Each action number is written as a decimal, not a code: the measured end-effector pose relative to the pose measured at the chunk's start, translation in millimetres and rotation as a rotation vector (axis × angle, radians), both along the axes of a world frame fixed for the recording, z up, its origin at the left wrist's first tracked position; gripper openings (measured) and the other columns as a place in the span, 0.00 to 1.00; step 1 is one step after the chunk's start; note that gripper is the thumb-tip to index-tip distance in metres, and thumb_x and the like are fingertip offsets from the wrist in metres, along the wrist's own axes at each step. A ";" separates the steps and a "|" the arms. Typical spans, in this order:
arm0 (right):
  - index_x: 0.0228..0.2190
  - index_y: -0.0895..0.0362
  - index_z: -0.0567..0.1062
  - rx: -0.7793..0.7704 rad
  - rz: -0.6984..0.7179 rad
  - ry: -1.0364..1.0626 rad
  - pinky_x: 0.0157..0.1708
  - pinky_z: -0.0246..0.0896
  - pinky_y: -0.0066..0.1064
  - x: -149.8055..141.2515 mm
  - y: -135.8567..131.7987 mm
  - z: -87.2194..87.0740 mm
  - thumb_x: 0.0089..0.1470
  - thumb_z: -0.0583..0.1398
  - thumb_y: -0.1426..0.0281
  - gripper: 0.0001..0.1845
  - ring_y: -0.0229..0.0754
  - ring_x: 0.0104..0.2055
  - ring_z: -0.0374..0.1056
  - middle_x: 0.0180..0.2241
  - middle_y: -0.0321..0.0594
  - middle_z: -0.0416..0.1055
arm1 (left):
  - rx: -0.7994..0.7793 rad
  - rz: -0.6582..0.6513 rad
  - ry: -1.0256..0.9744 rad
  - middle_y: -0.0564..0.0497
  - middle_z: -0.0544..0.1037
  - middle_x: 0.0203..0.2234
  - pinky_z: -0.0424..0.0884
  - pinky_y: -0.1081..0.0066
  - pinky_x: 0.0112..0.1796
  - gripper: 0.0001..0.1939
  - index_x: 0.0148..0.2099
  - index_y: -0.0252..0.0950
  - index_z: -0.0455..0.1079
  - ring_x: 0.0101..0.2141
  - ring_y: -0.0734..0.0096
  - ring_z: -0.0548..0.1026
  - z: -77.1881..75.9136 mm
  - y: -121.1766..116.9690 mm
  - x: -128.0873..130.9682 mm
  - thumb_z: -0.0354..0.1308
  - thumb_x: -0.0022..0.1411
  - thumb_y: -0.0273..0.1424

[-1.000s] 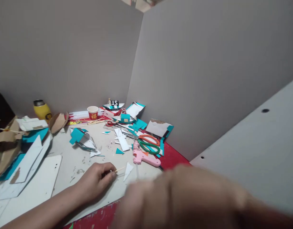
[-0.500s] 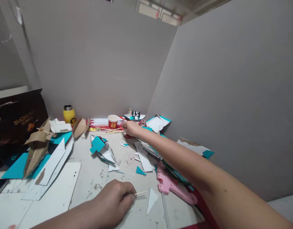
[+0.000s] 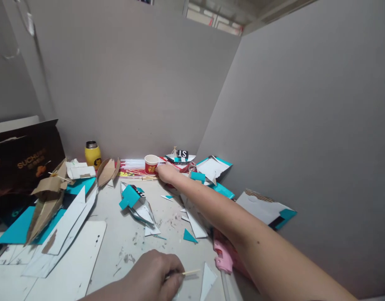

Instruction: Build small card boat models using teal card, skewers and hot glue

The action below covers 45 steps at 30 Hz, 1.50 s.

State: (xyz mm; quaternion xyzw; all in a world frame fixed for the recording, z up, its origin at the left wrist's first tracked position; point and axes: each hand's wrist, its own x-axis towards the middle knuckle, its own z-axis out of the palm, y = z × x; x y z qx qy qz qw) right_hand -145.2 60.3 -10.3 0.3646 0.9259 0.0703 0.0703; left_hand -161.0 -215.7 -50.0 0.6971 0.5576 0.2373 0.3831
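Note:
My left hand [image 3: 159, 274] is closed near the front edge of the view, pinching a thin wooden stick [image 3: 191, 272] whose pale end points right. Stretched far across the table, my right hand [image 3: 166, 172] is at the right side of a red and white paper cup [image 3: 151, 164]. Its fingers are curled, and what they hold is hidden. Loose wooden sticks [image 3: 147, 178] lie beside the cup. Between my hands sits a small cardboard boat [image 3: 143, 211] with a teal piece on top. A pink glue gun [image 3: 223, 257] lies partly under my right forearm.
Brown cardboard boat [image 3: 46, 209] and white strips [image 3: 67, 230] lie at left, near a yellow bottle [image 3: 92, 155]. Another small boat [image 3: 181, 157] stands behind my right hand. Cardboard scraps [image 3: 190, 235] are scattered about the table [image 3: 114, 234]. Grey partitions [image 3: 142, 83] rise behind and at right.
My right hand has moved left, closer to the cup, and its forearm covers more of the glue gun. The view has shifted slightly. My left hand still pinches the stick.

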 end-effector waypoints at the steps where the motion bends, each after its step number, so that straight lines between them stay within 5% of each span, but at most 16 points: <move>1: 0.48 0.60 0.70 0.005 0.013 0.000 0.45 0.66 0.42 1.5 1.1 0.3 0.60 0.58 0.65 0.16 0.45 0.46 0.68 0.48 0.46 0.68 | 0.004 0.002 0.003 0.53 0.71 0.20 0.57 0.73 0.24 0.14 0.39 0.40 0.77 0.23 0.71 0.63 0.1 0.1 0.1 0.50 0.59 0.29; 9: 0.43 0.60 0.73 -0.040 0.069 0.121 0.46 0.64 0.43 25.4 0.3 13.9 0.60 0.58 0.66 0.12 0.44 0.46 0.68 0.45 0.44 0.71 | 0.006 0.052 -0.044 0.54 0.68 0.21 0.58 0.73 0.26 0.12 0.36 0.39 0.76 0.24 0.72 0.63 3.0 -1.8 0.7 0.50 0.60 0.32; 14: 0.34 0.63 0.76 -0.178 0.084 0.343 0.39 0.61 0.31 53.5 -16.7 28.0 0.56 0.57 0.75 0.07 0.43 0.38 0.70 0.35 0.47 0.75 | -0.076 0.116 -0.299 0.55 0.69 0.19 0.58 0.75 0.24 0.10 0.33 0.35 0.72 0.22 0.74 0.64 -2.0 -1.5 1.6 0.50 0.60 0.32; 21: 0.32 0.60 0.73 -0.557 0.111 0.638 0.24 0.60 0.26 126.8 -64.0 57.0 0.56 0.55 0.62 0.14 0.33 0.22 0.62 0.23 0.33 0.67 | -0.146 0.372 -0.829 0.50 0.78 0.21 0.50 0.78 0.13 0.13 0.31 0.36 0.62 0.10 0.82 0.55 -0.2 12.7 -2.4 0.53 0.62 0.40; 25: 0.26 0.59 0.73 -0.982 0.109 0.783 0.22 0.58 0.25 164.2 -102.3 66.0 0.47 0.63 0.61 0.13 0.32 0.22 0.58 0.21 0.31 0.65 | -0.184 0.432 -0.961 0.49 0.78 0.22 0.61 0.77 0.16 0.13 0.31 0.35 0.62 0.13 0.80 0.64 7.5 13.4 -2.3 0.57 0.60 0.39; 32: 0.26 0.59 0.74 -1.058 0.133 0.585 0.20 0.51 0.22 156.7 -150.3 49.3 0.48 0.64 0.66 0.08 0.29 0.20 0.57 0.18 0.29 0.63 | -0.373 0.228 -0.950 0.44 0.80 0.28 0.71 0.73 0.26 0.13 0.34 0.33 0.66 0.23 0.71 0.77 16.5 -1.0 7.2 0.58 0.61 0.38; 45: 0.29 0.58 0.69 -1.221 -0.110 1.171 0.21 0.55 0.23 138.3 -175.0 7.7 0.40 0.69 0.63 0.18 0.30 0.19 0.60 0.18 0.28 0.65 | -0.340 0.265 -0.993 0.50 0.77 0.23 0.69 0.77 0.22 0.11 0.36 0.31 0.70 0.18 0.77 0.73 23.4 -2.9 4.8 0.61 0.59 0.36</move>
